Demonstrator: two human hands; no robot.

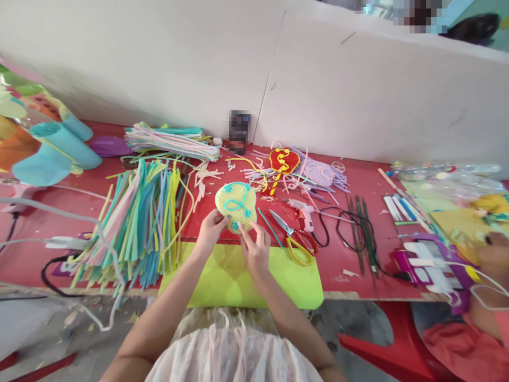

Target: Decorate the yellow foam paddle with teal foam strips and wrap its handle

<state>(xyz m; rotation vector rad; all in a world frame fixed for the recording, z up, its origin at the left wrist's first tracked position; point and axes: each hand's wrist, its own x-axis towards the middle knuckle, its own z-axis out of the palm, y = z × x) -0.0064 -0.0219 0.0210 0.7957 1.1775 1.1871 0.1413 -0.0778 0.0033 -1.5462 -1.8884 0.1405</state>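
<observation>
A pale yellow fan-shaped panel [246, 199] made of pipe cleaners, edged in white, carries a turquoise loop and small turquoise flowers. My left hand [210, 231] pinches its lower left edge between thumb and fingers. At the bottom edge, the fingers of my right hand [256, 246] close on the panel beside a turquoise flower; part of the grip is hidden. Just right of the panel lie a single turquoise pipe cleaner [271, 228] and scissors [300, 246] with yellow and red handles, blades apart. Below my hands is a lime-green mat [222, 281].
Bundled pipe cleaners [139, 223] fill the left side, with another bundle [170, 140] behind. A pink glue gun [304, 215] and its black cable lie right of centre. Behind it is a red and yellow fan [284, 162]. A person's arm [491, 276] is at far right.
</observation>
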